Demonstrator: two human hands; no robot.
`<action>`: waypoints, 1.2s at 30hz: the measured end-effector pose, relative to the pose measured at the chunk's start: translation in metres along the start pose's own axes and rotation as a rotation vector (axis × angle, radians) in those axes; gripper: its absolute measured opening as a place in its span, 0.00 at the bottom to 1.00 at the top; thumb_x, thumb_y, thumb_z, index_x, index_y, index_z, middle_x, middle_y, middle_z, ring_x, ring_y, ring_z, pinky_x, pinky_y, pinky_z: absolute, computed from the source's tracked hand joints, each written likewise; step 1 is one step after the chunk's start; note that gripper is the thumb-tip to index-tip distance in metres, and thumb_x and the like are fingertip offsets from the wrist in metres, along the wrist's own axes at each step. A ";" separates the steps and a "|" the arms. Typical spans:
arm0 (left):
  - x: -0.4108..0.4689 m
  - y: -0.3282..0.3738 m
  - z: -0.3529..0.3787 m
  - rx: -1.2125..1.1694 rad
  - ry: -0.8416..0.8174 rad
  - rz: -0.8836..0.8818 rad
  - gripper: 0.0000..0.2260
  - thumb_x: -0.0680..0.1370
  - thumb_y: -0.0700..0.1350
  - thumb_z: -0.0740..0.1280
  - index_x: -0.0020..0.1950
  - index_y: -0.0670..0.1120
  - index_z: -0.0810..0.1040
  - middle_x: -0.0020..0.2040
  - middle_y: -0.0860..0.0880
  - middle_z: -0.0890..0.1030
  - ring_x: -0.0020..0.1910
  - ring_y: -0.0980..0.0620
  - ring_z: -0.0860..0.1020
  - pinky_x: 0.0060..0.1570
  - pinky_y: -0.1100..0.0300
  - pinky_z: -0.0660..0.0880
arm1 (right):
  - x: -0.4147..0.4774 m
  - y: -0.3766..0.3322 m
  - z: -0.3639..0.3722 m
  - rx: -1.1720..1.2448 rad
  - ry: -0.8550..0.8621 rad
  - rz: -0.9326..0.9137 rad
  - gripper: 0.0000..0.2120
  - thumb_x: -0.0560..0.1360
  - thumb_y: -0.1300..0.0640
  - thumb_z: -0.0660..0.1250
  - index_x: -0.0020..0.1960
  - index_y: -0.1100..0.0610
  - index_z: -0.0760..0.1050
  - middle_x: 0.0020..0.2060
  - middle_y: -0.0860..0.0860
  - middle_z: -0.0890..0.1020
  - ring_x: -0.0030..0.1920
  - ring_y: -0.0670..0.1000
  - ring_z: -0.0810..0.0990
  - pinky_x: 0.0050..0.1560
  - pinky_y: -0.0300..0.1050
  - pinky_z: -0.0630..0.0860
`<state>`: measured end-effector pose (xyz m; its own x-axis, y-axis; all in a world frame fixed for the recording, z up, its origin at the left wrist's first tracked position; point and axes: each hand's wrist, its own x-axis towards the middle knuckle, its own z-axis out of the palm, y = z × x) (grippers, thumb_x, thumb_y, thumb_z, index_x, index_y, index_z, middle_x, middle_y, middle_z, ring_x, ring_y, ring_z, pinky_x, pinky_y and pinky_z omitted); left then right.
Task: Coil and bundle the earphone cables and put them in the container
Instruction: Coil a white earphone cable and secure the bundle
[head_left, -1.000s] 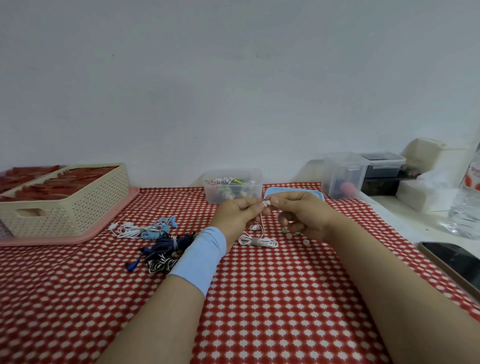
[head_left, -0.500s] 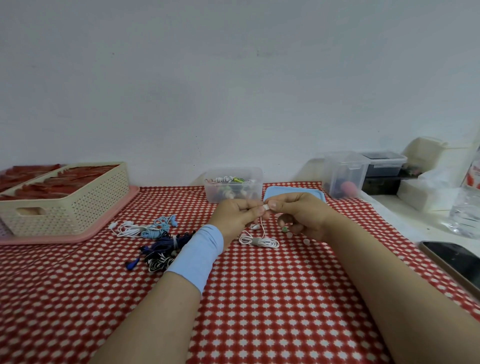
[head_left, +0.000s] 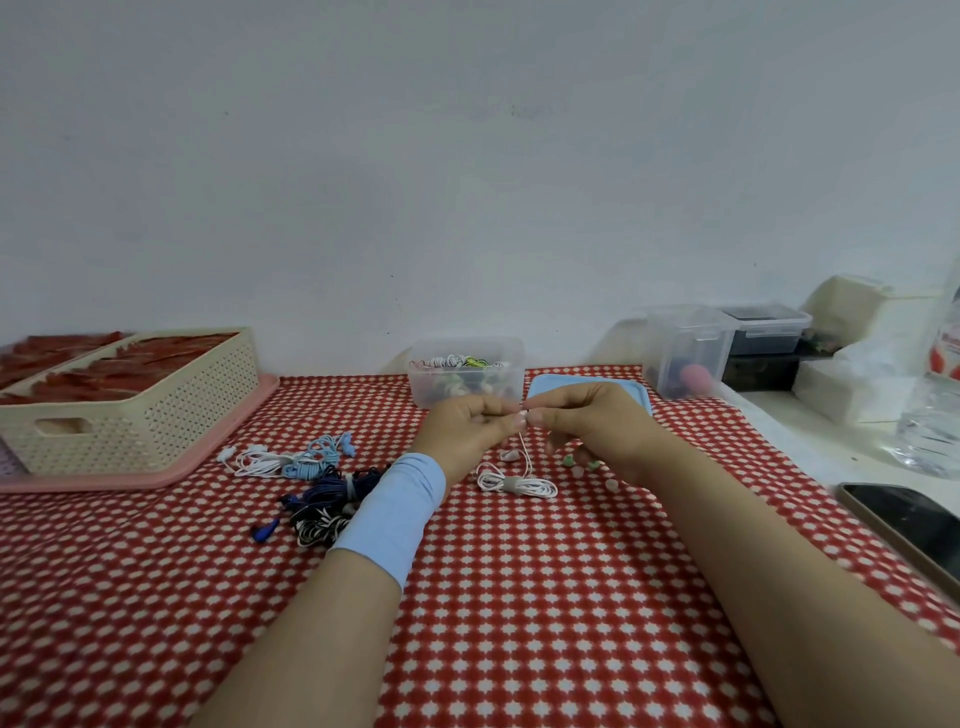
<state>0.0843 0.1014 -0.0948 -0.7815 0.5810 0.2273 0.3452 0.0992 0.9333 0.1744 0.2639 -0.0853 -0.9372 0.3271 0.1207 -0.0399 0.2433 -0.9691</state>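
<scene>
Head view: almost nothing has moved in the last second. The left hand (head_left: 467, 426) and right hand (head_left: 587, 421) still meet above the worktop (head_left: 519, 597), each pinching the free end of the white earphone cable (head_left: 514, 486) between thumb and forefinger. The rest of that cable lies coiled on the cloth just below, with a band round its middle and one thin strand rising to the pinch. This suggests fine work on the loose end, so the bundle is nearly done but not yet in the container (head_left: 465, 371), which stands open just behind the hands and already holds other coils. Its blue lid (head_left: 634, 389) lies beside it. To the left wait more earphones: a white and light-blue tangle (head_left: 291, 460) and a dark pile (head_left: 327, 499). Small green bits (head_left: 569, 460) lie under the right hand. The path to the container looks free.
</scene>
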 end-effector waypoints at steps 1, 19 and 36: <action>0.000 0.001 0.001 0.007 0.001 0.001 0.04 0.75 0.43 0.74 0.48 0.50 0.83 0.44 0.56 0.85 0.39 0.65 0.82 0.39 0.75 0.74 | 0.000 0.000 0.000 -0.004 0.014 -0.005 0.07 0.73 0.58 0.76 0.50 0.57 0.86 0.38 0.51 0.86 0.32 0.46 0.80 0.25 0.38 0.69; -0.001 0.001 -0.001 0.087 0.017 0.016 0.04 0.75 0.43 0.74 0.45 0.53 0.83 0.41 0.57 0.84 0.39 0.65 0.81 0.40 0.75 0.74 | -0.004 -0.003 0.001 -0.121 0.005 -0.116 0.05 0.74 0.61 0.75 0.50 0.56 0.86 0.37 0.51 0.87 0.32 0.47 0.82 0.29 0.37 0.75; -0.002 0.000 -0.006 -0.078 -0.160 -0.050 0.05 0.75 0.45 0.73 0.50 0.48 0.86 0.40 0.54 0.85 0.40 0.59 0.81 0.50 0.57 0.77 | 0.001 0.003 -0.004 0.242 -0.229 0.160 0.13 0.69 0.54 0.72 0.51 0.59 0.83 0.43 0.52 0.85 0.34 0.47 0.81 0.24 0.35 0.66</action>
<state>0.0830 0.0953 -0.0940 -0.7020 0.6986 0.1385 0.2616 0.0720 0.9625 0.1743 0.2684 -0.0877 -0.9904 0.1240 -0.0614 0.0586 -0.0263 -0.9979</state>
